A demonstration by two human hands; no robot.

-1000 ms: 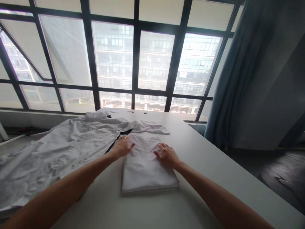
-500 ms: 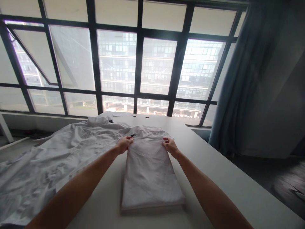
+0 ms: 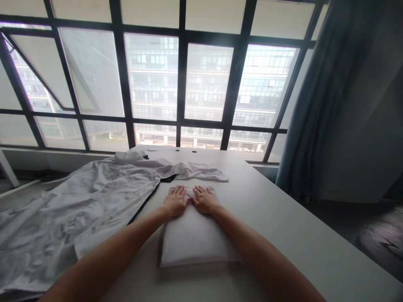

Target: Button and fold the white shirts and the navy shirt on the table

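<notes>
A folded white garment (image 3: 197,245) lies flat on the white table (image 3: 277,226) in front of me, shaped into a neat rectangle. My left hand (image 3: 175,201) rests palm down on its far left part, fingers stretched out. Beside it, my right hand (image 3: 204,199) lies flat on the far right part, fingers spread and the two thumbs close together. Neither hand grips the cloth. To the left, a white shirt (image 3: 103,184) is spread out and wrinkled, with one sleeve (image 3: 201,171) reaching across beyond the folded garment.
A black edge (image 3: 146,203) shows along the spread shirt's side. Behind the table stands a large dark-framed window (image 3: 181,84), with one pane tilted open at left. A blue-grey curtain (image 3: 311,126) hangs at right, and a blurred pale thing (image 3: 382,235) sits low there.
Both hands have let go of the garment's far corners and moved inward, now lying flat on it. The folded garment looks shorter, and its far end is apart from the shirt's sleeve.
</notes>
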